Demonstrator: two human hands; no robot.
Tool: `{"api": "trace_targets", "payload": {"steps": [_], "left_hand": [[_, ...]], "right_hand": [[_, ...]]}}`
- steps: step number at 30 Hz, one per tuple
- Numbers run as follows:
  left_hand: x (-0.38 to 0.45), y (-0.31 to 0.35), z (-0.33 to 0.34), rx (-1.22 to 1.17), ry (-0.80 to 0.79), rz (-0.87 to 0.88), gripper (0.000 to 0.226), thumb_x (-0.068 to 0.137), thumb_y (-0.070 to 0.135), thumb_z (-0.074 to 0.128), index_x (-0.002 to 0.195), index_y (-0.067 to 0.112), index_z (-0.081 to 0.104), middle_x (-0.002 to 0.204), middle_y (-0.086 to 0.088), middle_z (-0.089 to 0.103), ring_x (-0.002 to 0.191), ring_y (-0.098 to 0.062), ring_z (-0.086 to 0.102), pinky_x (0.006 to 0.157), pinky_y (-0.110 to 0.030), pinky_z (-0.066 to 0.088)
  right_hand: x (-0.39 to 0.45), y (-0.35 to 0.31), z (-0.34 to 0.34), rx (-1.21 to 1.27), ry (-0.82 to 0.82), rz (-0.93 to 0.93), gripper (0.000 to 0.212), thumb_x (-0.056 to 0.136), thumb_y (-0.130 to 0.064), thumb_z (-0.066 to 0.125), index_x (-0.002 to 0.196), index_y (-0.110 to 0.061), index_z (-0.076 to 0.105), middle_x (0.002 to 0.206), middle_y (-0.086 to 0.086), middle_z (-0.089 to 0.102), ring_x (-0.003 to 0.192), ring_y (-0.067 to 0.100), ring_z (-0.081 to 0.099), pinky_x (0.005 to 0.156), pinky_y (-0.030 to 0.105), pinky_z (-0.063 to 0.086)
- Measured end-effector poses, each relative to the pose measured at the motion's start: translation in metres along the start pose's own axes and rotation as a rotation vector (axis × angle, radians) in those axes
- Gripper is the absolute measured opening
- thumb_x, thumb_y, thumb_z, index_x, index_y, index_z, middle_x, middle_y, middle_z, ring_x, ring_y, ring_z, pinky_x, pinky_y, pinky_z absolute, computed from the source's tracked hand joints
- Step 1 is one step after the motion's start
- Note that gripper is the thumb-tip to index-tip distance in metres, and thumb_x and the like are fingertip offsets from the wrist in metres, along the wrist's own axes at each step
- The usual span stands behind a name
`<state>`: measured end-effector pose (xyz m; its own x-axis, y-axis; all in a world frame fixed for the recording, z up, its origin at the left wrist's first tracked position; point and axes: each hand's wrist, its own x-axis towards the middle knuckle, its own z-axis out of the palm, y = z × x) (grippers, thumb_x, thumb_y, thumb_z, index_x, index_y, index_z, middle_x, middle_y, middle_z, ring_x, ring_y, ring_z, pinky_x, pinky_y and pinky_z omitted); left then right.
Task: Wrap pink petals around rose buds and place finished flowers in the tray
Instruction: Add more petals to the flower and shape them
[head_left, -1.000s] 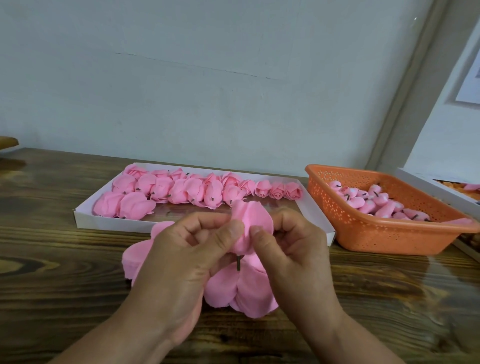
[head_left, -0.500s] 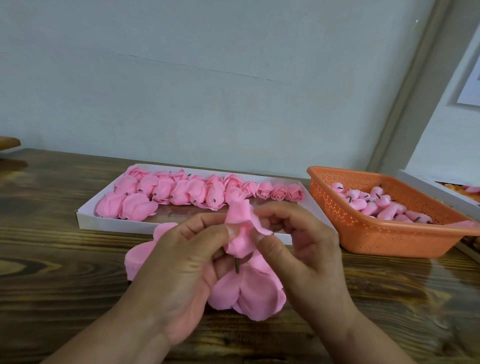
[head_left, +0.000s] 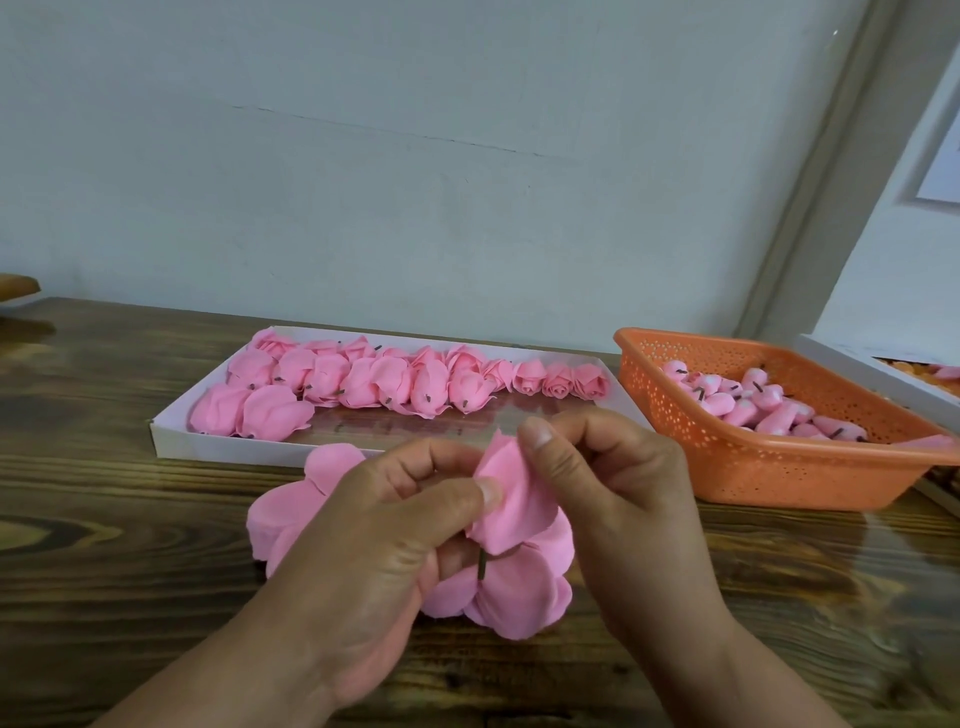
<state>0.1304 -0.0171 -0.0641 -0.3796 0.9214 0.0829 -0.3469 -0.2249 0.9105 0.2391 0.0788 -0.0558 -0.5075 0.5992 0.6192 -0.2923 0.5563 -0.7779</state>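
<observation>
Where the white tray (head_left: 171, 439) meets bare wood-grain table (head_left: 104, 545), left hand (head_left: 374, 540) and right hand (head_left: 613, 488) both pinch a soft, matte pink petal (head_left: 511, 499) around a short-stemmed bud, just before its near edge.

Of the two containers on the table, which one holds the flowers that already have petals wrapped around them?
The flat white tray behind the hands: its flowers are wide, with petals wrapped around. The orange basket to the right holds only small bare buds.

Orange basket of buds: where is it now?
In the head view, the orange basket sits on the table's right side, just right of the white tray, beyond the right hand.
</observation>
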Motion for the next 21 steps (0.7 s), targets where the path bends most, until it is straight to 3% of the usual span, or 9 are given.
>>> {"api": "trace_targets", "payload": {"steps": [4, 9, 14, 18, 21], "left_hand": [[0.001, -0.002, 0.000, -0.020, -0.042, -0.018, 0.026, 0.066, 0.007, 0.064, 0.089, -0.003, 0.071, 0.081, -0.019, 0.070, 0.065, -0.019, 0.068, 0.053, -0.023, 0.053], [0.005, -0.001, -0.002, -0.116, 0.043, -0.016, 0.020, 0.062, 0.008, 0.063, 0.078, -0.002, 0.071, 0.067, -0.017, 0.065, 0.056, -0.019, 0.065, 0.048, -0.023, 0.053], [0.007, -0.002, -0.007, -0.119, 0.038, -0.003, 0.015, 0.063, 0.010, 0.064, 0.073, 0.004, 0.073, 0.071, -0.018, 0.068, 0.061, -0.022, 0.067, 0.054, -0.027, 0.056], [0.008, -0.004, -0.010, -0.090, -0.002, -0.015, 0.016, 0.065, 0.011, 0.064, 0.076, 0.006, 0.074, 0.075, -0.018, 0.067, 0.067, -0.022, 0.066, 0.059, -0.028, 0.057], [0.007, -0.003, -0.010, -0.132, -0.052, -0.050, 0.023, 0.066, 0.010, 0.064, 0.084, -0.001, 0.073, 0.082, -0.019, 0.069, 0.071, -0.022, 0.068, 0.059, -0.027, 0.056]], "right_hand": [[0.000, 0.001, -0.001, 0.030, -0.010, 0.047, 0.031, 0.078, -0.029, 0.063, 0.061, -0.003, 0.062, 0.054, 0.008, 0.056, 0.052, 0.008, 0.049, 0.051, 0.019, 0.041], [0.002, -0.002, -0.004, 0.062, -0.143, 0.005, 0.017, 0.075, -0.036, 0.060, 0.067, -0.021, 0.065, 0.062, -0.009, 0.060, 0.062, 0.005, 0.054, 0.061, 0.017, 0.043], [0.004, -0.005, -0.010, 0.008, -0.250, -0.033, 0.016, 0.067, -0.022, 0.064, 0.083, -0.019, 0.067, 0.077, 0.005, 0.066, 0.075, 0.022, 0.060, 0.068, 0.031, 0.049], [0.005, -0.007, -0.016, -0.059, -0.365, -0.070, 0.005, 0.073, -0.010, 0.067, 0.078, -0.011, 0.067, 0.072, 0.013, 0.065, 0.069, 0.032, 0.056, 0.065, 0.042, 0.046], [0.007, -0.005, -0.020, -0.029, -0.338, -0.020, 0.008, 0.074, -0.011, 0.067, 0.071, -0.003, 0.066, 0.066, 0.013, 0.063, 0.061, 0.026, 0.056, 0.058, 0.033, 0.046]]}}
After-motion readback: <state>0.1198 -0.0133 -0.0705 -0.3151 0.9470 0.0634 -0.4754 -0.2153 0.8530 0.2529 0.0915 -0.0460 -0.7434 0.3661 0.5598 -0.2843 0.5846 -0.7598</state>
